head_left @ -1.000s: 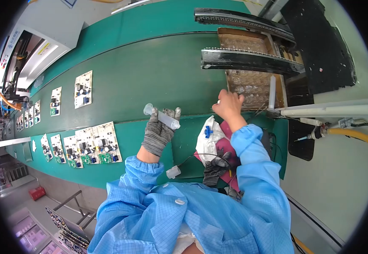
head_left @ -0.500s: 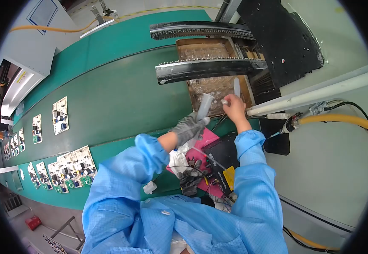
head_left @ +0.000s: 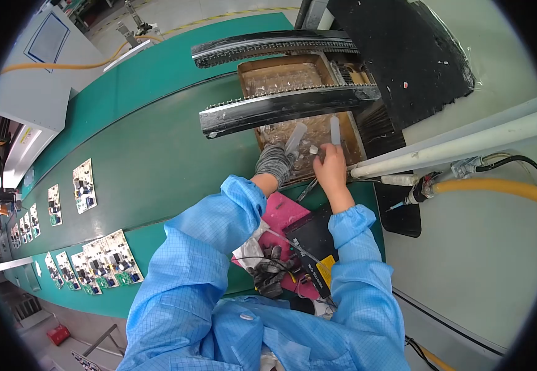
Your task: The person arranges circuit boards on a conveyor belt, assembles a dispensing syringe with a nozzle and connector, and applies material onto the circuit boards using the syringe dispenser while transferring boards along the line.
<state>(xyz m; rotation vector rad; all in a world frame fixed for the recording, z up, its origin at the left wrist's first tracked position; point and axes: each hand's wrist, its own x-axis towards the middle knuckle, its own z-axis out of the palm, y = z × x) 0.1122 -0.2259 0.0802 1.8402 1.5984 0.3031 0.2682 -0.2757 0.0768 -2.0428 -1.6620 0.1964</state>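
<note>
My left hand [head_left: 274, 164], in a grey knitted glove, is closed around a translucent syringe barrel [head_left: 295, 136], which tilts up to the right over a brown tray [head_left: 357, 148]. Bare, my right hand [head_left: 332, 169] is over the tray's right side, thumb and forefinger apart. A small white piece [head_left: 313, 149] shows just left of its fingertips; whether it lies in the tray or is dropping I cannot tell. Beyond the right fingers stands a second translucent tube [head_left: 335, 130]. The tray's bottom is covered with clear, glossy residue.
Two black toothed rails [head_left: 293, 110] cross above the tray. Several circuit boards [head_left: 85, 185] lie on the green conveyor and its edge at left. Nearer me are a pink sheet [head_left: 282, 210], a black box [head_left: 308, 241] and dark gloves [head_left: 270, 272]. A white pipe [head_left: 454, 142] runs along the right.
Both hands have moved farther over the tray, the left carrying the syringe barrel. The small white piece, at my right fingertips before, is now apart from them. The view has shifted slightly.
</note>
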